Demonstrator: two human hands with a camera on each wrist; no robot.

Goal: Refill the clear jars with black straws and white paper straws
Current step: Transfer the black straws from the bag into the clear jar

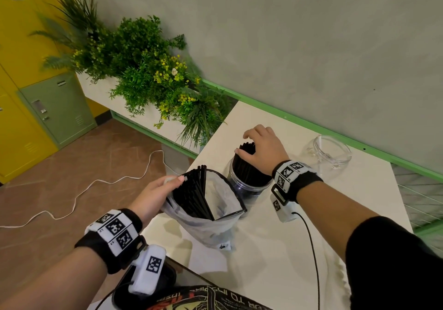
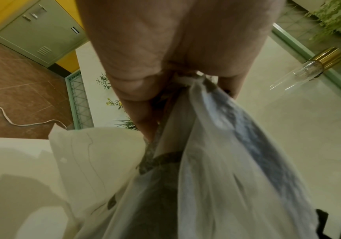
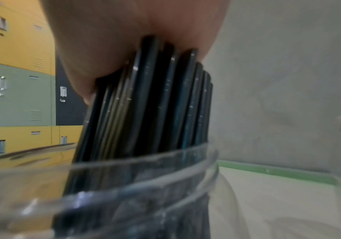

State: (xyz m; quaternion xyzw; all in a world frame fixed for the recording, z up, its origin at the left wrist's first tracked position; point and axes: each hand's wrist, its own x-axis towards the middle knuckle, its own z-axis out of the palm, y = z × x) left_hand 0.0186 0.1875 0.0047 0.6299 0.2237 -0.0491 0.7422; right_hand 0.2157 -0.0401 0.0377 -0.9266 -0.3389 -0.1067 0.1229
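A clear jar (image 1: 249, 185) stands on the white table (image 1: 275, 249), packed with a bundle of black straws (image 1: 247, 163). My right hand (image 1: 261, 149) curls over the tops of those straws (image 3: 155, 105), gripping the bundle above the jar rim (image 3: 124, 169). Left of the jar, a translucent plastic bag (image 1: 211, 218) holds more black straws (image 1: 194, 197). My left hand (image 1: 155, 194) pinches the bag's upper left edge (image 2: 188, 80) and holds it up. A second clear jar (image 1: 328, 154) stands empty at the back right.
A planter of green foliage (image 1: 148, 75) sits beyond the table's left corner. Yellow and green lockers (image 1: 48, 103) line the left wall. A white cable (image 1: 96, 190) trails over the brown floor. A printed bag (image 1: 203, 297) lies at the near table edge.
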